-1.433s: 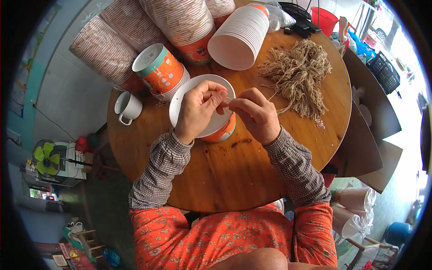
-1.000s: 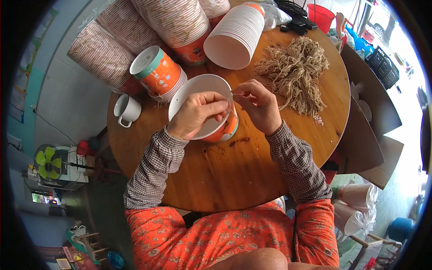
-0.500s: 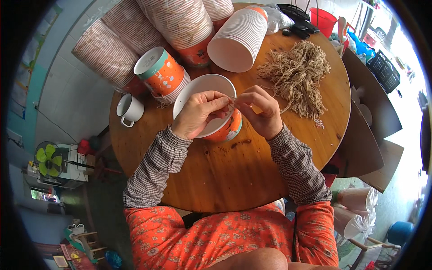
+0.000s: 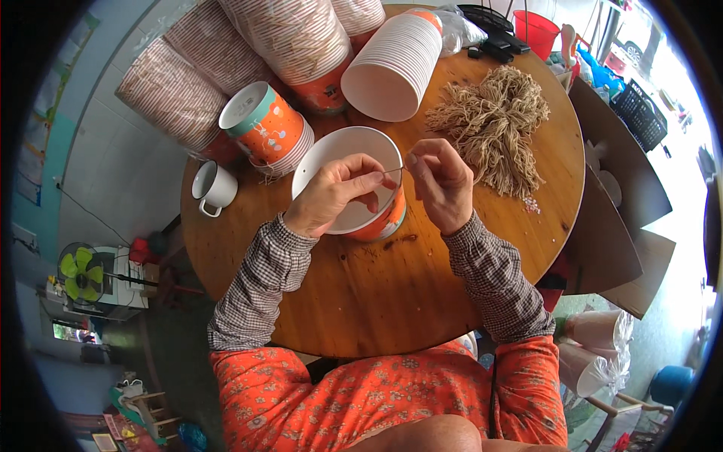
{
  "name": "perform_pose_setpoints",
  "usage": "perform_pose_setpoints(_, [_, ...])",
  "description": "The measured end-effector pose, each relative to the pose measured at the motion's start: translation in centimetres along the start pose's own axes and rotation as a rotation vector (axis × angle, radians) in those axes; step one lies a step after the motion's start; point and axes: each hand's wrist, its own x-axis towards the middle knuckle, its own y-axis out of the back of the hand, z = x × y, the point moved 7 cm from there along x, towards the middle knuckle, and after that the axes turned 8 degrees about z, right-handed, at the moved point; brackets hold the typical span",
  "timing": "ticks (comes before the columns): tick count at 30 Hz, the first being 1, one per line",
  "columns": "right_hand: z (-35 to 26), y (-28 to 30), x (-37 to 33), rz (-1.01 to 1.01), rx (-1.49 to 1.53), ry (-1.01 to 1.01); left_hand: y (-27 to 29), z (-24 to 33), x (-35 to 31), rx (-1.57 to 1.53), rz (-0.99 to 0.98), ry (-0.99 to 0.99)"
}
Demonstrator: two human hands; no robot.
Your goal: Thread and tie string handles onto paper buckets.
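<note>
A thin piece of string (image 4: 395,170) is stretched between my two hands, just over the rim of a paper bucket (image 4: 304,167). The bucket is white inside and orange outside, and stands upright on the table with a small hole near its left rim. My left hand (image 4: 336,193) pinches one end of the string between thumb and forefinger, partly covering the bucket's opening. With thumb and fingertips together, my right hand (image 4: 443,184) grips the other end beside the right rim. To the right lies a loose heap of tan strings (image 4: 493,128).
The round wooden table (image 4: 361,301) carries tall stacks of paper buckets (image 4: 177,94) at the back left. A nested bucket stack (image 4: 395,68) lies on its side. A white mug (image 4: 216,188) stands at the left edge, and small pale beads (image 4: 532,204) lie beside the string heap.
My hands have drawn slightly apart, and the string between them is now straighter. The whole view has shifted a little.
</note>
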Motion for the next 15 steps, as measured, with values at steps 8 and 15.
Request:
perform_pose_setpoints(8, [-3.7,0.2,0.2,-0.013,-0.2,0.424,-0.8,0.3,0.5,0.018,0.038,-0.065])
perform_pose_setpoints(15, [-4.5,1.4,0.7,0.017,-0.25,0.402,0.1,-0.1,0.5,-0.103,0.113,-0.015])
